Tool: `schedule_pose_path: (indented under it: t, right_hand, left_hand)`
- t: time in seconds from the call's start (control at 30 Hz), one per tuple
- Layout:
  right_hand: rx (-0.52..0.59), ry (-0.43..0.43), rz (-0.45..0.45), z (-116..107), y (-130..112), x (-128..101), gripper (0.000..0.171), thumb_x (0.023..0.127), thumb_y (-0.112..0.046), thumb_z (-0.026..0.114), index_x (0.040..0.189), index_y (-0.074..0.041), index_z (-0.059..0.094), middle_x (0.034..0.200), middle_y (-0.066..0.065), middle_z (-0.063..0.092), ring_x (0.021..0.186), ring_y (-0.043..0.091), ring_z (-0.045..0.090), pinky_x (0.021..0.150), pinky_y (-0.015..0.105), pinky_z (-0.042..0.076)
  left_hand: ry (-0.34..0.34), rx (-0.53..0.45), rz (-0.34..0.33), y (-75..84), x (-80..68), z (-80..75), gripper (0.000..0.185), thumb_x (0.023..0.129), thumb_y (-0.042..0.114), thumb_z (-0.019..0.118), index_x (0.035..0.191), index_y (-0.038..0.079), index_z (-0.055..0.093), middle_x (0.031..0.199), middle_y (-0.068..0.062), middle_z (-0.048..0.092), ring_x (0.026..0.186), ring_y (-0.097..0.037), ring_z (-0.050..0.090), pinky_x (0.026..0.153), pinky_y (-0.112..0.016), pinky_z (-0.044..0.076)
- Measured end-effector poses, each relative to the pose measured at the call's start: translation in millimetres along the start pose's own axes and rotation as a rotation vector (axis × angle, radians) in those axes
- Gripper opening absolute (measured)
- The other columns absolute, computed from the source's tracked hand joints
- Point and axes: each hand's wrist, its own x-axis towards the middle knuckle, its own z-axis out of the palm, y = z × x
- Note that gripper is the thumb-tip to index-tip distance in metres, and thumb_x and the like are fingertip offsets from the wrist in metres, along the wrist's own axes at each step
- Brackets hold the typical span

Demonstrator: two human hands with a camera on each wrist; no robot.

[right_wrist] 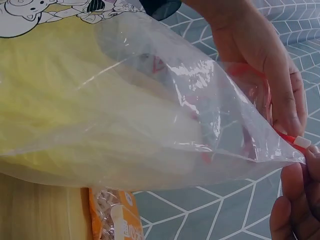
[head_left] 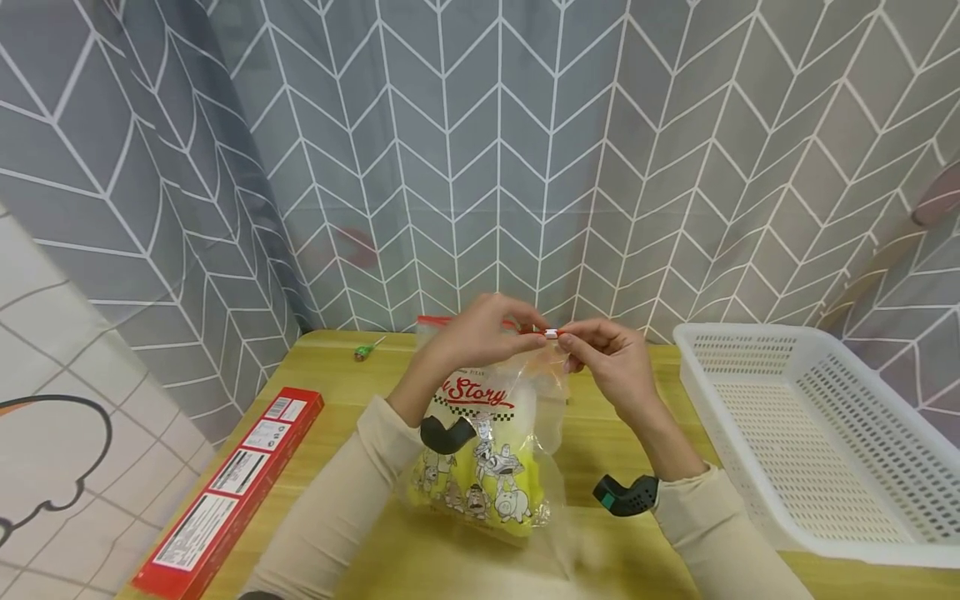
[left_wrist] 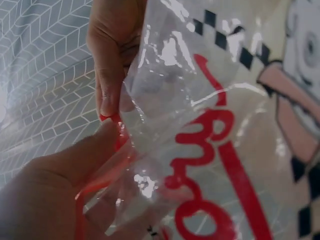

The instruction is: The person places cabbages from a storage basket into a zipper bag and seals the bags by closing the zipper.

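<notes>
Together, left hand point(head_left: 480, 333) and right hand point(head_left: 611, 358) pinch the zip bag's point(head_left: 487, 450) red seal; the bag hangs below their grip.

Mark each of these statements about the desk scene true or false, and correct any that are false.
1. Both hands pinch the red zip strip of the clear plastic bag. True: the left hand and right hand meet at it.
2. The white basket holds a yellow packet. False: nothing shows in it.
3. A long red box lies on the wooden table, on the left. True.
4. The bag is lying flat and untouched. False: it is held up by its top edge.
5. A small green thing lies at the table's far edge. True.
</notes>
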Motion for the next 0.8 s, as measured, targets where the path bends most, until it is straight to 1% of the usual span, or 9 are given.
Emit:
schedule_pose_path:
  t: [0.07,0.17,0.33,0.43,0.53,0.67,0.8]
  right_hand:
    - [0.001,0.0,0.01,1,0,0,0.019,0.095,-0.006,0.07,0.103,0.011,0.07,0.079,-0.007,0.075,0.059,0.01,0.066,0.063,0.024,0.06]
    - [-0.008,-0.002,0.021,2,0,0,0.019,0.095,-0.006,0.07,0.104,0.011,0.07,0.079,-0.008,0.075,0.059,0.01,0.066,0.064,0.024,0.06]
    - [-0.014,-0.007,0.034,3,0,0,0.019,0.096,-0.007,0.069,0.104,0.01,0.07,0.079,-0.008,0.074,0.06,0.01,0.065,0.064,0.023,0.059]
    - [-0.012,-0.013,0.04,3,0,0,0.019,0.096,-0.009,0.069,0.104,0.009,0.07,0.079,-0.008,0.074,0.06,0.01,0.065,0.064,0.023,0.059]
    - [-0.008,-0.018,0.042,3,1,0,0.02,0.096,-0.009,0.069,0.104,0.009,0.069,0.08,-0.008,0.074,0.061,0.009,0.065,0.064,0.023,0.059]
    - [0.0,-0.026,0.034,3,2,1,0.019,0.097,-0.008,0.068,0.104,0.01,0.068,0.079,-0.008,0.074,0.061,0.008,0.066,0.064,0.022,0.059]
    - [-0.01,-0.026,0.014,4,2,1,0.017,0.097,-0.007,0.067,0.102,0.009,0.067,0.077,-0.007,0.071,0.062,0.008,0.064,0.063,0.021,0.057]
  left_hand:
    - [0.004,-0.036,0.006,-3.7,0.5,2.3,0.019,0.094,0.026,0.074,0.108,0.014,0.079,0.101,0.003,0.079,0.091,-0.012,0.068,0.083,-0.03,0.057]
    - [0.008,-0.102,-0.003,-8.4,0.2,5.3,0.017,0.094,0.026,0.075,0.105,0.015,0.079,0.096,0.004,0.078,0.083,-0.01,0.066,0.075,-0.025,0.055]
    - [0.022,-0.193,-0.029,-12.3,-1.4,9.3,0.015,0.093,0.024,0.076,0.104,0.014,0.079,0.096,0.002,0.078,0.077,-0.009,0.066,0.069,-0.023,0.054]
    - [0.029,-0.222,-0.026,-13.6,-1.3,11.6,0.016,0.093,0.024,0.076,0.104,0.013,0.079,0.093,0.001,0.078,0.071,-0.008,0.063,0.065,-0.022,0.051]
    - [0.044,-0.227,-0.015,-15.2,-0.6,13.9,0.015,0.094,0.025,0.075,0.103,0.013,0.079,0.089,0.001,0.077,0.066,-0.007,0.057,0.06,-0.021,0.046]
    - [0.071,-0.199,0.008,-17.0,-0.1,16.3,0.015,0.095,0.026,0.073,0.102,0.014,0.079,0.085,0.003,0.076,0.062,-0.006,0.051,0.058,-0.019,0.041]
    - [0.099,-0.167,0.045,-18.0,0.3,17.2,0.015,0.096,0.026,0.072,0.101,0.013,0.079,0.074,0.003,0.069,0.058,-0.006,0.045,0.055,-0.019,0.036]
